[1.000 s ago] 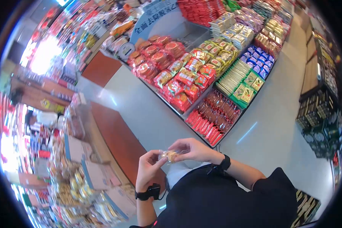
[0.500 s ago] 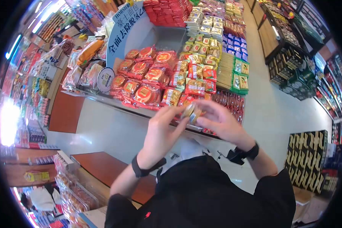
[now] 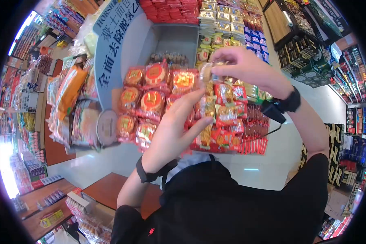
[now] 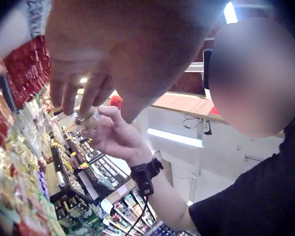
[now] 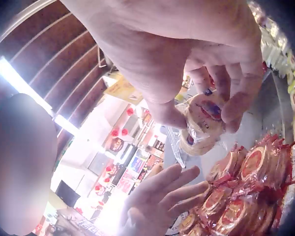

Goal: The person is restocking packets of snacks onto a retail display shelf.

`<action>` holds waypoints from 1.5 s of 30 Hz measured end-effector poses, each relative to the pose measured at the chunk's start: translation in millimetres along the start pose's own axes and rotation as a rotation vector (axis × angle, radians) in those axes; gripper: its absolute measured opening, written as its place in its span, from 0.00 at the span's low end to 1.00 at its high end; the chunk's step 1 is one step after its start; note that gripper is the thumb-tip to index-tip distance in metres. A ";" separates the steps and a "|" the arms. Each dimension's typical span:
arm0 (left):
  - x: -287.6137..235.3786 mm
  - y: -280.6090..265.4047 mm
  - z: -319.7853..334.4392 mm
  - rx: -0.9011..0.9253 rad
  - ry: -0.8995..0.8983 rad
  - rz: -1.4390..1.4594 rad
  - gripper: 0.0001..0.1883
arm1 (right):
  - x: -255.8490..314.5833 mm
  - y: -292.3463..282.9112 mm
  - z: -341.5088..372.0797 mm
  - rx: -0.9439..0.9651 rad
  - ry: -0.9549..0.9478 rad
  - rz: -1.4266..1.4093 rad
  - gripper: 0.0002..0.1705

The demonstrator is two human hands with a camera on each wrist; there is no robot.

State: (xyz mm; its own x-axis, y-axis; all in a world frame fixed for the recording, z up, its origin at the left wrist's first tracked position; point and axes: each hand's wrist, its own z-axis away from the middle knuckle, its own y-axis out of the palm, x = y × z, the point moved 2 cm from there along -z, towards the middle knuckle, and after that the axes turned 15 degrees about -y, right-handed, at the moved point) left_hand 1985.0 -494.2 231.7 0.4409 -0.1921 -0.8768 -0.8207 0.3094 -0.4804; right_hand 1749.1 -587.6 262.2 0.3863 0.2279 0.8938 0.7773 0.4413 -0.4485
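My right hand [image 3: 248, 67] pinches a small clear-wrapped pack of round biscuits [image 5: 204, 120] between thumb and fingers. In the head view it is over the snack display, near the grey bin's right side. A printed label with blue and red shows on the pack in the right wrist view. My left hand [image 3: 173, 126] is apart from the pack, its fingers extended and thumb spread, with nothing held. Below and around that hand lie red-wrapped round biscuits [image 3: 152, 101] and small red and gold snack packets [image 3: 227, 116].
The grey bin [image 3: 173, 34] has a row of small round packs [image 3: 171, 59] near its front. A curved signboard [image 3: 110, 53] stands to the left, beside bagged bread [image 3: 69, 95]. Brown wrapped sticks [image 3: 256, 124] fill the display's right corner; shelves [image 3: 301, 53] line the far right.
Both hands were on the biscuit pack before; the left has let go and the right has carried it forward over the display. The head view has come closer to the display.
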 end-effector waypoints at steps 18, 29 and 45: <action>94.9 -55.4 -93.4 0.157 -0.284 -0.374 0.32 | -253.2 46.7 -257.9 0.501 -0.398 0.987 0.11; 105.1 -60.2 -94.6 0.245 -0.330 -0.317 0.32 | -297.1 73.0 -256.3 0.420 -0.316 0.997 0.10; 108.3 -62.7 -95.4 0.279 -0.306 -0.364 0.31 | -287.4 64.3 -257.4 0.449 -0.151 0.696 0.22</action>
State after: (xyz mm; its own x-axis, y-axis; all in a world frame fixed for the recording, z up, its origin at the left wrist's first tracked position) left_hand 2049.5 -623.2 169.0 0.7976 -0.0663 -0.5995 -0.4866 0.5167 -0.7045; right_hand 1816.0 -848.2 -21.8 0.6089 0.6754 0.4160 0.1025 0.4530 -0.8856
